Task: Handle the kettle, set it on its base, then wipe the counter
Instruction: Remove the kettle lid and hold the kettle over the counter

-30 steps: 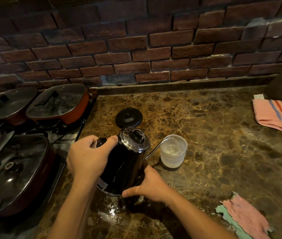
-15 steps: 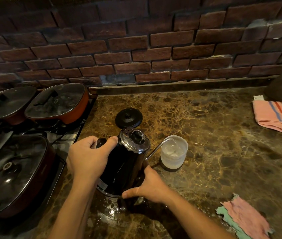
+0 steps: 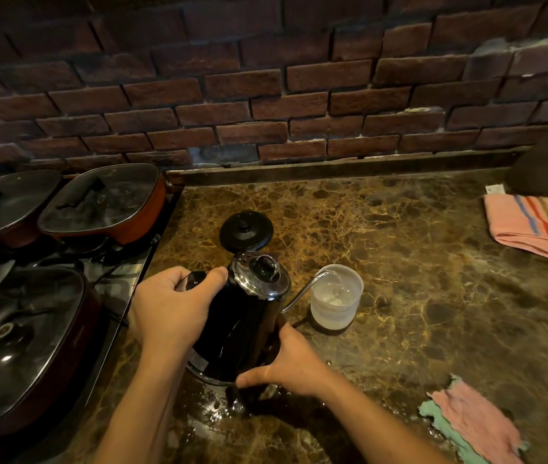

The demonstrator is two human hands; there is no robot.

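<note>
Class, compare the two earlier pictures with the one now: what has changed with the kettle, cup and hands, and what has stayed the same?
Very little moved. The kettle stays tilted, spout over the cup, where water is now visibly streaming in. The left hand still grips the handle; the right hand still steadies the base. The black disc and cloths have not moved.

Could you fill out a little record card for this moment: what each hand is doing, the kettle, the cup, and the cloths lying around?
left hand: grips the kettle's handle
right hand: steadies the kettle's lower body
kettle: black, tilted, lid on, thin spout over the cup
cup: translucent, upright, taking a stream of water
base: black disc behind the kettle, bare
cloths: pink-and-green rag near right; striped pink towel far right
counter: brown marble, wet in front
</note>
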